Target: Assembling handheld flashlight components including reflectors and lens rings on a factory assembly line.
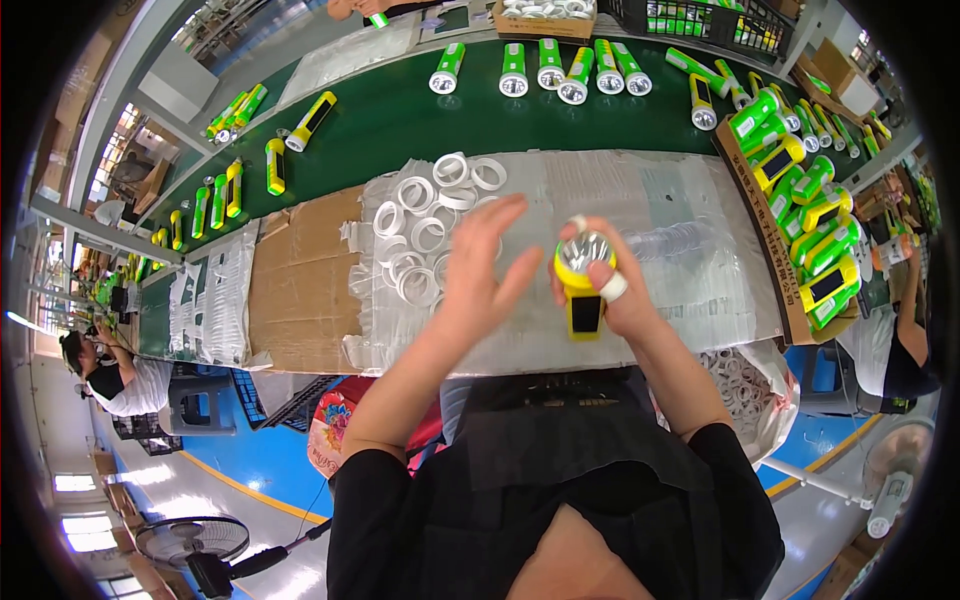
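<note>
A yellow flashlight (pixel 584 252) with a clear, shiny lens and a dark panel on its body is gripped in my right hand (pixel 632 312). Its lens faces up, and white wraps cover the thumb and a finger of this hand. To its left, my left hand (pixel 478 272) is raised with fingers apart and nothing in it. Beneath and beyond that hand, a loose pile of white rings (pixel 414 192) lies on the plastic-covered work surface (pixel 690 300); the hand hides some of them.
Green and yellow flashlights (pixel 513 72) stand along the dark green belt (pixel 400 125). A cardboard box (pixel 752 200) full of flashlights sits at the right. Below the surface, a bag (pixel 775 385) contains more white rings. Other people work at both sides; another hand (pixel 345 8) appears across the belt.
</note>
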Tool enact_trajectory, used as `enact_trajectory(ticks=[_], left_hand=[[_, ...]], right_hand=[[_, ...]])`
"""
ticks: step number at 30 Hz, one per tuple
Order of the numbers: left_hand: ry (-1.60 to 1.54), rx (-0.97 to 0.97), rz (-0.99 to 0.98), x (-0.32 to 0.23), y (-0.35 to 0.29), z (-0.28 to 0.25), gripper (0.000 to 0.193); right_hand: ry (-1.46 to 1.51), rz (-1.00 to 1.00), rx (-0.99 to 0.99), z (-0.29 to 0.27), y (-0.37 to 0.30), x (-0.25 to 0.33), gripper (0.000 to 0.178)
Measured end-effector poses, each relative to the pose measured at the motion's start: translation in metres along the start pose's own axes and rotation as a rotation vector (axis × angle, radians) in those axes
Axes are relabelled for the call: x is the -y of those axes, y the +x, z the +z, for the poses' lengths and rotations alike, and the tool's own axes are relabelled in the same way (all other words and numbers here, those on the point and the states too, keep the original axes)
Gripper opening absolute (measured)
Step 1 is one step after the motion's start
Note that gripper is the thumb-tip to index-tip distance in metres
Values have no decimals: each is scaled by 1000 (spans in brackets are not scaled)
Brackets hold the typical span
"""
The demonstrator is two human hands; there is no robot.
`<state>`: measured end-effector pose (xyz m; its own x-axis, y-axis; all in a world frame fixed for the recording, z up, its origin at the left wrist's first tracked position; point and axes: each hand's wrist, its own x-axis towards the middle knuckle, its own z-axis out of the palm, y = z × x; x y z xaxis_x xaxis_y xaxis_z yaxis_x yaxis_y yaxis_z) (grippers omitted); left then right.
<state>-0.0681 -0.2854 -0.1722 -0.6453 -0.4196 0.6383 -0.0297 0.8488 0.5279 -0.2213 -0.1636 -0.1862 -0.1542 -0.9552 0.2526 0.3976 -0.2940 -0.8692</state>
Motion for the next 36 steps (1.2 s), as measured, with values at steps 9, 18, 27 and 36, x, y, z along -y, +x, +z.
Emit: enact_trajectory(ticks=[9,18,27,36], left_hand=[[589,495,-111,49,-3,-20,52],[-569,10,-192,-13,47,-13,27],[-164,368,-11,-21,75,24,30],[-452,19,-120,-12,70,-3,22]], right_hand=[[-113,-90,-8,-9,15,-19,32],[-187,-101,5,-4,16,-23,34],[-467,-194,95,-6,15,-25,45],[-249,-73,-1,-6,14,-22,41]])
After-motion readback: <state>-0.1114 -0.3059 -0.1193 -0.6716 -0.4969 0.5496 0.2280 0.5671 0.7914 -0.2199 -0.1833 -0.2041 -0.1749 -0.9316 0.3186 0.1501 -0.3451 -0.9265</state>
